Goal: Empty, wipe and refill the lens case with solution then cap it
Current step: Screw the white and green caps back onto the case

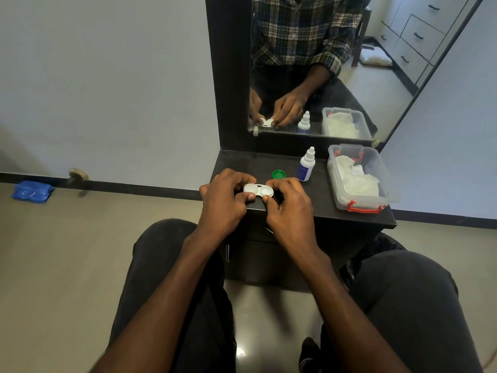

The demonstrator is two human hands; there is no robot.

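Head view: left hand (pixel 224 199) and right hand (pixel 289 201) both pinch the lens case (pixel 258 190) over the bench's (pixel 322 200) front edge. A slip there could drop it floorward; the green cap (pixel 278 174) might roll.

The lens case (pixel 258 190) is a white twin-well one, lying flat near the front edge of the dark shelf. Its left well has a white cap on; the right well is open. A green cap (pixel 278 174) sits loose just behind it, and the small white solution bottle (pixel 306 165) with a blue label stands upright, capped, to the right.
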